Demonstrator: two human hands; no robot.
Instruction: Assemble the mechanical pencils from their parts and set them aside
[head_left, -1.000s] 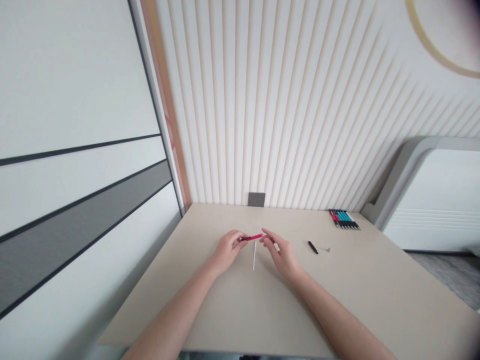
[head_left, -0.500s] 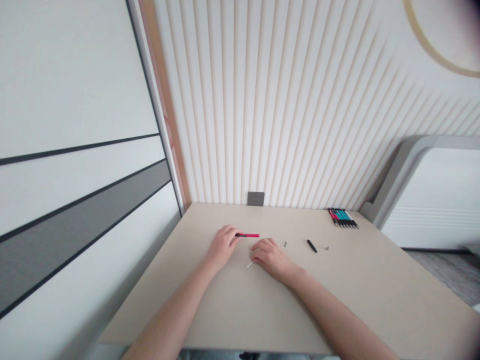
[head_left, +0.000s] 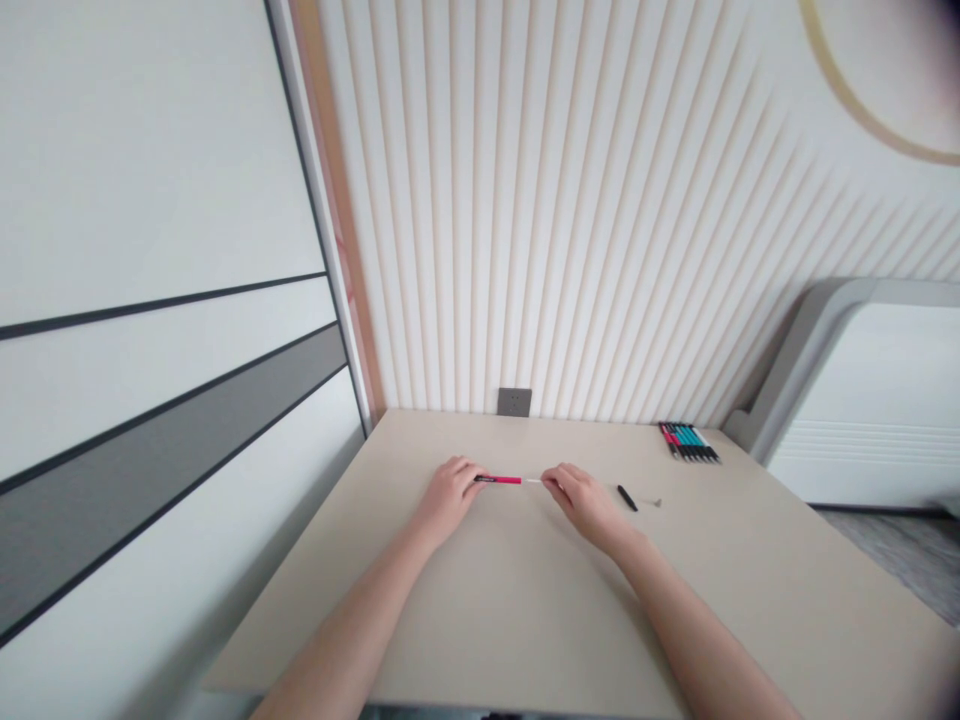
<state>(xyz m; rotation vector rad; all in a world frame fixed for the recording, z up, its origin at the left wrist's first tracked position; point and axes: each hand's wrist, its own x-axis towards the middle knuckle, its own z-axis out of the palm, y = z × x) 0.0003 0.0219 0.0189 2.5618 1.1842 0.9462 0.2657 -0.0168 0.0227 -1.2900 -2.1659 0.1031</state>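
Observation:
In the head view my left hand point(head_left: 452, 492) pinches the black end of a red pen barrel point(head_left: 507, 480), which points to the right. My right hand point(head_left: 583, 500) is closed on a thin white pen refill point(head_left: 533, 481). The refill's tip lies level with the barrel's right end, with a very small gap or light contact; I cannot tell which. Right of my right hand a short black pen part point(head_left: 627, 498) lies on the table, and beside it a small thin metallic-looking piece point(head_left: 655, 503), too small to make out.
Several pens point(head_left: 688, 442) in red, teal, white and black lie in a row at the back right of the beige table point(head_left: 480, 620). A dark wall socket point(head_left: 514, 402) sits just above the table's back edge. A white cabinet point(head_left: 172, 420) stands along the left.
My right hand has moved right and slightly up, turning the refill into line with the barrel. A tiny piece on the table is now hidden by that hand. My left hand keeps its grip.

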